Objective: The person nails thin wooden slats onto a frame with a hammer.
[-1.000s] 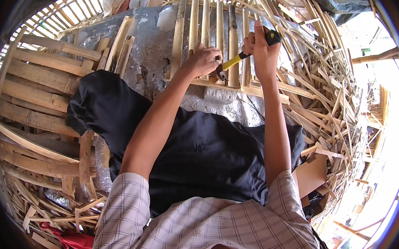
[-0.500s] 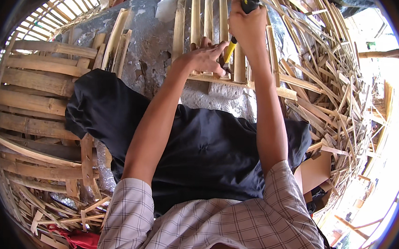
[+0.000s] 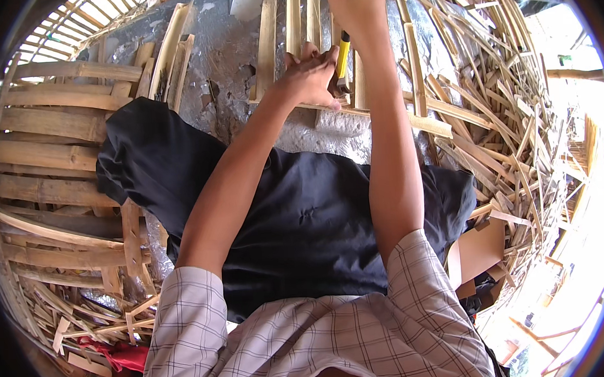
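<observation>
My right hand [image 3: 359,9] is closed around the dark grip of a hammer [image 3: 343,56] near the top edge. Its yellow shaft slants down toward me, and its metal head is beside my left thumb. My left hand [image 3: 304,80] bears on a bamboo slat, thumb at the near side and fingers over the far side. Several upright bamboo slats [image 3: 266,47] lie side by side across a crosswise bamboo strip [image 3: 430,124]. Under the near edge sits a pale block [image 3: 343,121]. Whether a nail is by the hammer head is too small to tell.
A dark cloth [image 3: 303,216] covers my lap. At left stands a bamboo slat panel [image 3: 48,157]; two loose strips [image 3: 175,55] lie beyond my knee. Split bamboo offcuts [image 3: 496,110] heap up at right, near a cardboard piece [image 3: 479,251]. Red cloth [image 3: 123,355] lies lower left.
My right hand has moved slightly up and left with the hammer, its grip end now at the picture's top edge. My left hand stays on the slats, shifted only a little.
</observation>
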`<state>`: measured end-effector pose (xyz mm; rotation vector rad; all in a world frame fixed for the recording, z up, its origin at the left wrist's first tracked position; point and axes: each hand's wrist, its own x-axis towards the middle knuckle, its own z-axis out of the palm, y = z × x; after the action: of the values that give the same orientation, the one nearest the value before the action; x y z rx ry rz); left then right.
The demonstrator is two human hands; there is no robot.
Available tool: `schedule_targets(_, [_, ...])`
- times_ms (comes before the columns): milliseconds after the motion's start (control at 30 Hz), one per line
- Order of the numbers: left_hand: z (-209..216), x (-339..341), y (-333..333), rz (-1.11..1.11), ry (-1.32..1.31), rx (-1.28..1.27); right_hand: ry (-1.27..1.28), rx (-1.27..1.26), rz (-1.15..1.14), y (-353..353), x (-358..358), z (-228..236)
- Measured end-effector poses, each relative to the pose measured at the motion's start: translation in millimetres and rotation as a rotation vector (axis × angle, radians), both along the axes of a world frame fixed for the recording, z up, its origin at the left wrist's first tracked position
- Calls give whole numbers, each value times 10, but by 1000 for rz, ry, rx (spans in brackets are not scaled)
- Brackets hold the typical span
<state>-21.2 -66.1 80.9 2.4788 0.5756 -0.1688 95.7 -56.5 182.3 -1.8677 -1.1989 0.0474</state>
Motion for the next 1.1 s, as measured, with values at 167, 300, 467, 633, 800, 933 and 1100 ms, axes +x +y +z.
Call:
schedule_targets(167, [-92,35,-18,22,-47,37,-122,331,112,147,-26,-118])
schedule_targets(300, [-151,26,12,15,-41,54,-48,252,215,239,-68,-88])
schedule_targets(467, [-32,3,-3,-19,4,54,-16,-135,-10,334,-25,-158])
schedule_targets(633, [-73,47,-16,-6,-48,45,-122,63,47,382,79,-317])
schedule_targets(800, [-217,12,104,52,-63,30,28,139,40,174,154,-240])
schedule_targets(933, [-129,28,134,-12,-147,-57,462,57,43,-364,524,-171])
schedule_targets(1100, [-192,14,171,-44,-168,-168,767,233,184,-1043,170,358])
